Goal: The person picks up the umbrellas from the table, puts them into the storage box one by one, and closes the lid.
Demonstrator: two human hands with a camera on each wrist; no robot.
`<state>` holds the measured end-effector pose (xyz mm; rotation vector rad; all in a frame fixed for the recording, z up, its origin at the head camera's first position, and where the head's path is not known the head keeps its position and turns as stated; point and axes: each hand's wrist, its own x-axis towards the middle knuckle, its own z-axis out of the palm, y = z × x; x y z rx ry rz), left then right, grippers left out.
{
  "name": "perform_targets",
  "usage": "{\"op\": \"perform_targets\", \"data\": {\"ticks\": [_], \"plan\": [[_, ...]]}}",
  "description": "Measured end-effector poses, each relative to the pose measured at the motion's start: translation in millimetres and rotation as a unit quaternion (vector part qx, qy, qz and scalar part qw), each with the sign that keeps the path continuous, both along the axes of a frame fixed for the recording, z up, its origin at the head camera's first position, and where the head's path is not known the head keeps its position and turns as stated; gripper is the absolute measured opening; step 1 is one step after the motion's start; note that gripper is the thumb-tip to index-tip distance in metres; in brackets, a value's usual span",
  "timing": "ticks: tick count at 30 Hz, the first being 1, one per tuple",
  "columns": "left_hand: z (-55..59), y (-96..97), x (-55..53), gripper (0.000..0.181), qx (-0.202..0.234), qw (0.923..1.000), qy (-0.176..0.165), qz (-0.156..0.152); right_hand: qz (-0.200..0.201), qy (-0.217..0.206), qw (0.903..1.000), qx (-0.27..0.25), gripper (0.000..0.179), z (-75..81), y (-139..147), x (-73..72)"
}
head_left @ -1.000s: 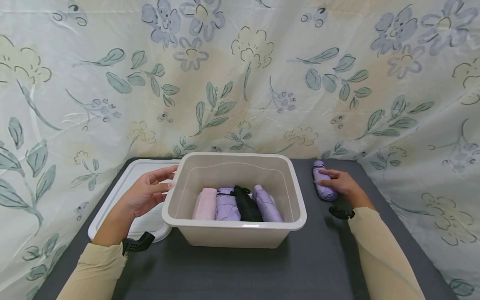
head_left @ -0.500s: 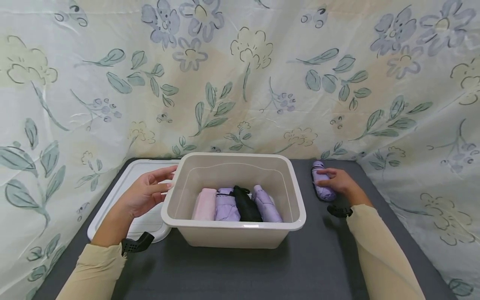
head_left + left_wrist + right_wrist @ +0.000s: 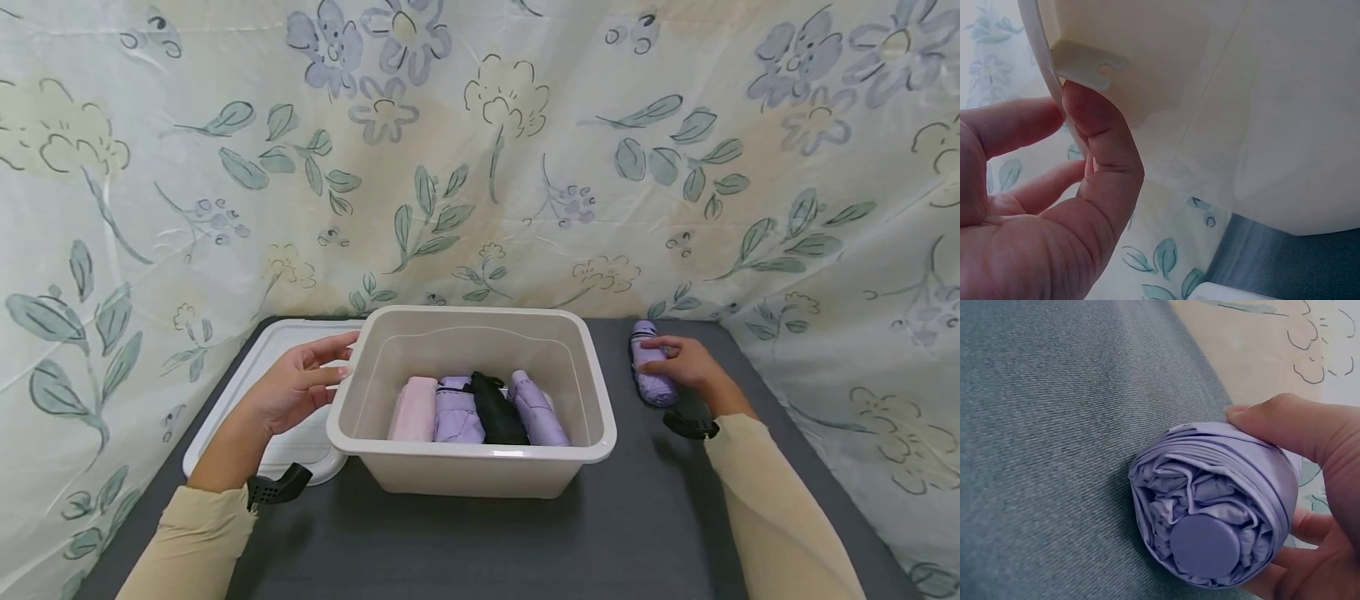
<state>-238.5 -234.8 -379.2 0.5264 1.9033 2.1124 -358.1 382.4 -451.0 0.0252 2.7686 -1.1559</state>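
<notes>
A beige plastic bin [image 3: 465, 479] stands in the middle of the dark table. Inside lie a pink rolled bundle [image 3: 414, 408], a lilac folded umbrella [image 3: 458, 415], a black folded umbrella [image 3: 497, 415] and another lilac folded umbrella [image 3: 538, 410]. My left hand [image 3: 296, 385] holds the bin's left rim; in the left wrist view its thumb [image 3: 1107, 156] is bent up under the lip. At the right, my right hand [image 3: 693, 371] grips a further lilac folded umbrella [image 3: 1210, 500] lying on the table, thumb on one side and fingers on the other.
A white lid [image 3: 255, 400] lies flat at the left, partly behind my left arm and the bin. Dark grey cloth covers the table [image 3: 465, 550]. A floral curtain [image 3: 480, 167] hangs along the back and both sides.
</notes>
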Motion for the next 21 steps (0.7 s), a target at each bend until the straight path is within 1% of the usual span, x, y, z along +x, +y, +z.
{"op": "perform_targets", "data": {"ticks": [7,11,14,17,21], "plan": [[-0.2,-0.1,-0.8,0.058,-0.003,1.0,-0.005,0.001,-0.013,0.014,0.9997,-0.015,0.067,-2.7,2,9.6],[0.1,0.3,-0.7,0.057,-0.001,1.0,-0.009,0.001,-0.019,0.004,0.998,-0.06,0.072,-6.3,2,16.5],[0.4,0.1,-0.5,0.055,0.001,1.0,-0.008,-0.001,-0.027,-0.008,0.9942,-0.103,0.078,-8.7,1,20.8],[0.6,-0.6,-0.9,0.055,0.006,1.0,-0.004,-0.006,-0.034,-0.004,0.991,-0.13,0.082,-8.5,-2,24.6],[1.2,-1.3,-1.8,0.055,0.005,1.0,-0.002,-0.007,-0.032,0.005,0.9875,-0.154,0.083,-4.1,-6,32.2]]}}
